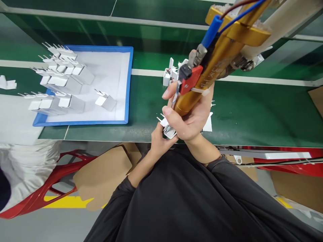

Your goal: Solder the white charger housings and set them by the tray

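Observation:
My right hand (193, 117) is wrapped around a gold cylindrical hand tool (194, 95) with a red lever and a blue and a brown wire on its side. Its metal tip points down into an uncapped white plug adapter (170, 133). My left hand (161, 143) grips that adapter near the table's front edge, its two pins facing up and left. Just behind my right hand stand several white adapter housings (167, 76) with parts showing inside. My right hand and the tool hide part of this group.
To the left, a blue-rimmed tray (130, 80) with a white liner bears several white plug adapters (69, 82), pins up. A person's white sleeve (27, 168) is at the far left beside a red chair (68, 188). A thick pale tube (285, 28) slants above the green table (257, 111).

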`<state>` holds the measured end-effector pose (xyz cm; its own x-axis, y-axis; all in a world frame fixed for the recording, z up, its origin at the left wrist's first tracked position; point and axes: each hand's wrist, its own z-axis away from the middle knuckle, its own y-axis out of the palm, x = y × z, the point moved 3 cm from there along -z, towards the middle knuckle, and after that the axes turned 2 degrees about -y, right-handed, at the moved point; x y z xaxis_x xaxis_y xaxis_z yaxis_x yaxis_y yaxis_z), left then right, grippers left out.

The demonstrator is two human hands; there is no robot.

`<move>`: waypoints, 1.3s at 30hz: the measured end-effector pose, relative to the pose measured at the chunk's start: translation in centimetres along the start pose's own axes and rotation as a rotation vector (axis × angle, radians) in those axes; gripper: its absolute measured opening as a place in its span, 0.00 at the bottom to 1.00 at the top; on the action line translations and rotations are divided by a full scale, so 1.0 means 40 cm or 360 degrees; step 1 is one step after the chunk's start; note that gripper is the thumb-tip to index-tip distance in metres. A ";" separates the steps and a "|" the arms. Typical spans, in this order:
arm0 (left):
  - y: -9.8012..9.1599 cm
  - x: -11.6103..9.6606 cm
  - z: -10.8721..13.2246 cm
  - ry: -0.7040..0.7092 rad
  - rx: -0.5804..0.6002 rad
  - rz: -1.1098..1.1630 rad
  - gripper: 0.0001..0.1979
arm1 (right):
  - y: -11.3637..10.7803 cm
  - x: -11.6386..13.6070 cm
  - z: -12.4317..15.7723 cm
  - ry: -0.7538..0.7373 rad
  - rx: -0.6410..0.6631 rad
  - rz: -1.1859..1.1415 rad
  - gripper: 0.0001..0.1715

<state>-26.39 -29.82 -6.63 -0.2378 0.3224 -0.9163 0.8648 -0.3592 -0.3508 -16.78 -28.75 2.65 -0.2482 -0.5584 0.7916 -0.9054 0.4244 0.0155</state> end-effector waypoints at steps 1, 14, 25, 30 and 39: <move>0.001 0.002 0.001 0.0016 -0.0019 -0.0002 0.19 | 0.000 -0.001 0.001 -0.0019 -0.0022 -0.0025 0.24; -0.002 -0.002 -0.003 -0.0016 -0.0016 -0.0141 0.16 | -0.009 0.018 -0.023 -0.0569 -0.0094 -0.0387 0.26; -0.155 0.107 -0.004 -0.0396 0.0044 -0.0409 0.18 | -0.110 0.001 -0.001 -0.0301 -0.0223 -0.0221 0.28; -0.189 0.116 -0.029 -0.0427 0.0117 -0.0604 0.23 | -0.144 -0.023 0.004 -0.0211 -0.0331 0.0044 0.30; -0.144 0.088 -0.073 -0.0264 0.0050 -0.0430 0.21 | -0.160 -0.034 0.006 -0.0205 -0.0372 0.0061 0.28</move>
<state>-30.91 -24.06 -7.28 -0.5280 0.2633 -0.8074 0.7472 -0.3077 -0.5890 -10.71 -30.87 1.32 -0.3364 -0.6184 0.7102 -0.7939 0.5919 0.1394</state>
